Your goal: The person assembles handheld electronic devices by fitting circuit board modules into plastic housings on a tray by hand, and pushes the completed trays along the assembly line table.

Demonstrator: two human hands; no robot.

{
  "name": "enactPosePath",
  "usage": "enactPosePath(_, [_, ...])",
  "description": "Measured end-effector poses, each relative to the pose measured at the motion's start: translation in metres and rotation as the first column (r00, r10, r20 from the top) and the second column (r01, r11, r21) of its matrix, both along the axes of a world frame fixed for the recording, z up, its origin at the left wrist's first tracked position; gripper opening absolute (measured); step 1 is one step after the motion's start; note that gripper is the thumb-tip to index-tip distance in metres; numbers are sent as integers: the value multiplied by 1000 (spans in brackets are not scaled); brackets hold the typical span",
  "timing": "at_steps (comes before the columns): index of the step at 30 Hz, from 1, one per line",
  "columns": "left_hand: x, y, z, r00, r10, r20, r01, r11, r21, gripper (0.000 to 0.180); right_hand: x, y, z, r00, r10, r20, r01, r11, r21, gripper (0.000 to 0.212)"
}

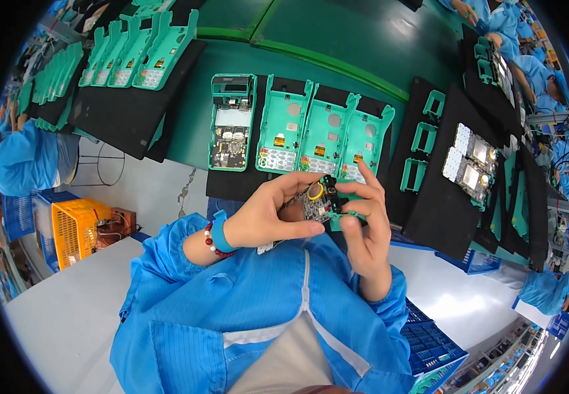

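Note:
Between both hands, above my lap, is a circuit board with a round yellow-rimmed part on it. My left hand grips the board's left side, thumb across its lower face. At the board's right end my right hand pinches a small green and black plastic piece against it. Just beyond my fingers, green plastic housings lie in a row on a black mat, with silvery keypads at their near ends. Left of them lies a green housing with a circuit board fitted inside.
Black boards at the left carry more green housings. Small green frames lie on a black mat at right, beside more circuit boards. A yellow crate stands lower left, a blue crate lower right. Blue-clothed people work on both sides.

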State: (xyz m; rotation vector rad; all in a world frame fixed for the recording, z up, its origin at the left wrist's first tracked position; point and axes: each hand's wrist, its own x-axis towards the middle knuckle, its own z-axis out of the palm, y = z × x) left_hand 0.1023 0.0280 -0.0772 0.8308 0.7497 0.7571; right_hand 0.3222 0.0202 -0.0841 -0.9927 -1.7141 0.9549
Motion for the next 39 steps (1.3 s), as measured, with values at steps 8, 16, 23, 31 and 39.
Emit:
enactPosePath(8, [-7,6,17,895,48,-444,184,866,465,85,24,-1,-3,981,65,182,-91,986,139,29])
enactPosePath(16, [-13,6,33,784,97,-613,366,726,583,65,17,2,24,969,201,141,-175,969,-173,89])
enactPosePath(23, [-21,13,27,871,-29,-490,229,907,354,28,20,0,21,966,213,147,-173,953,-249,81])
enactPosePath(31, [-17,5,23,732,219,-645,314,731,606,22,13,-1,26,984,151,99,-125,965,-231,65])
enactPosePath(39, [-10,-1,17,697,489,-525,419,317,851,27,-4,-6,13,997,-29,68,34,998,-62,46])
